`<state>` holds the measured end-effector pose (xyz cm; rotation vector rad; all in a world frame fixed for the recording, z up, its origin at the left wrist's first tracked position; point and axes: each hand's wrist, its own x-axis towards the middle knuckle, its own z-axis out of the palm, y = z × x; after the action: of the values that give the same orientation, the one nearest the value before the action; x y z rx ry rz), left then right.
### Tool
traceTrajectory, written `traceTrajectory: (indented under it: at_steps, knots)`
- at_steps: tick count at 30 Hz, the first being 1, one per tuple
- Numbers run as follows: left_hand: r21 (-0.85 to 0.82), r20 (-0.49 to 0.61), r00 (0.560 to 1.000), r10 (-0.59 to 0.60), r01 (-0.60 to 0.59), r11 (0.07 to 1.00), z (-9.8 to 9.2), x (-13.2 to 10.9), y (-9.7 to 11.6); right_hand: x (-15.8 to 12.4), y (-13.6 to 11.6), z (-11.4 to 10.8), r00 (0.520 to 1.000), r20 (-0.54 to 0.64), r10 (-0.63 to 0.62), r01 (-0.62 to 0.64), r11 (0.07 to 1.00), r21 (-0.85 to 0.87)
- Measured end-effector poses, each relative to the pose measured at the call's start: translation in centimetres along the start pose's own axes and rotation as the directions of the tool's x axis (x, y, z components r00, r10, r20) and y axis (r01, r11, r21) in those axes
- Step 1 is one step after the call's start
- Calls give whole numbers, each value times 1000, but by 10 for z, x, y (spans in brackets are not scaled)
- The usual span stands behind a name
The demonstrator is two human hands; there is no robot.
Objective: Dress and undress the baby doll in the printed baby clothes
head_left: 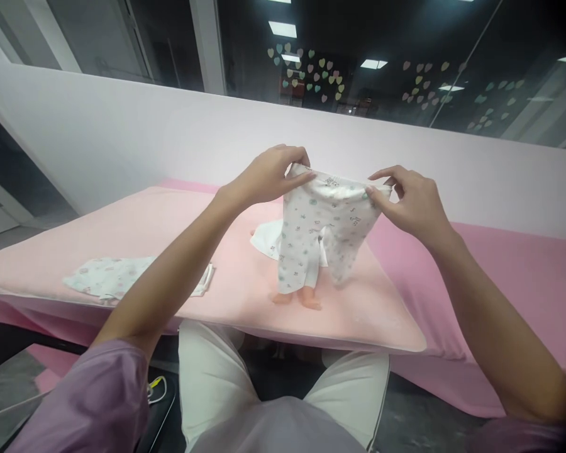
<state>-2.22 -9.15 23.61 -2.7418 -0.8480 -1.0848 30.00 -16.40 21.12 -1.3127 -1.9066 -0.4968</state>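
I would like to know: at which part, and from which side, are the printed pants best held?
Probably at both ends of the waistband, with one hand from each side. The pants hang from it, legs loose below, so two separated pinches should keep the top spread. The left hand and right hand pinch it there.

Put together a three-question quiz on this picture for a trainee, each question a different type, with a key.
1. Multiple choice: where do the left hand and right hand grip the small trousers?
A) leg ends
B) waistband
C) crotch

2. True or false: the doll's feet show below the trousers in this view.

3. Short answer: which forearm passes in front of the patterned cloth lying on the pale pink cover?

Key: 1. B; 2. true; 3. the left forearm.
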Motion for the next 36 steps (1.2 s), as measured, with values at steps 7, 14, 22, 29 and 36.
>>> traceTrajectory:
  at_steps: [7, 14, 22, 29, 36]
  knots:
    - [125, 53, 999, -8, 1, 992, 14, 5, -1, -8, 11, 7, 995, 96, 14, -13, 1000, -19]
    - [103, 67, 998, -5, -1, 995, 21, 10, 3, -11, 6, -3, 970, 212, 119, -163, 965, 205]
    - [90, 67, 997, 31, -37, 995, 2, 15, 12, -6, -17, -33, 993, 17, -116, 117, 991, -62]
    - [207, 126, 990, 60, -86, 975, -9, 10, 30, -6, 2, -46, 947, 36, -320, 315, 902, -296]
    - [150, 19, 996, 82, -84, 985, -4, 18, 30, -15, -24, -47, 976, -73, -205, 199, 977, -78]
